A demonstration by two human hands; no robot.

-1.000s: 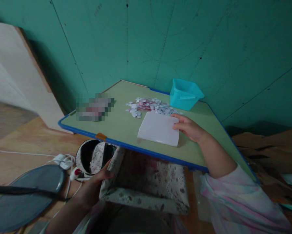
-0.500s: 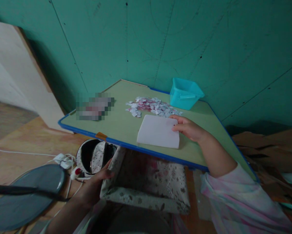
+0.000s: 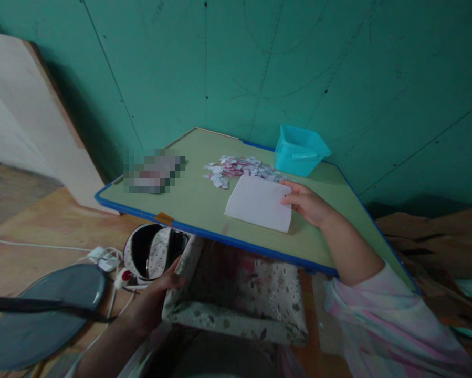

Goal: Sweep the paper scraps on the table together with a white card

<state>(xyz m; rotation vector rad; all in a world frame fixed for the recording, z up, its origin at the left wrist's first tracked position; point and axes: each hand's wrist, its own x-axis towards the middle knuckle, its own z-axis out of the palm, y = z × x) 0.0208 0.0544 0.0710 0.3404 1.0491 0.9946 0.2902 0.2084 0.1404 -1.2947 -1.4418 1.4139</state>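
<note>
My right hand (image 3: pixel 308 203) grips the right edge of a flat white rectangular pad (image 3: pixel 257 202), thumb on top and fingers behind; its exact kind is unclear. The pad is held over the table, its far edge close to a pile of small white and pink paper scraps (image 3: pixel 236 165). Below the table's front edge, my left hand (image 3: pixel 165 289) clasps the left wall of a flower-patterned, fabric-covered box (image 3: pixel 239 321). Reddish patches show inside the box, whose far part is hidden under the tabletop.
The light green table (image 3: pixel 196 197) has a blue rim. A turquoise plastic bin (image 3: pixel 301 153) stands at its back right, and a blurred-out flat item (image 3: pixel 155 173) lies at left. On the floor are a dotted round case (image 3: pixel 157 254), white cables and a grey round lid (image 3: pixel 46 315).
My right hand has moved the white pad slightly away from me and to the right, toward the scraps. My left hand and the box stay in place.
</note>
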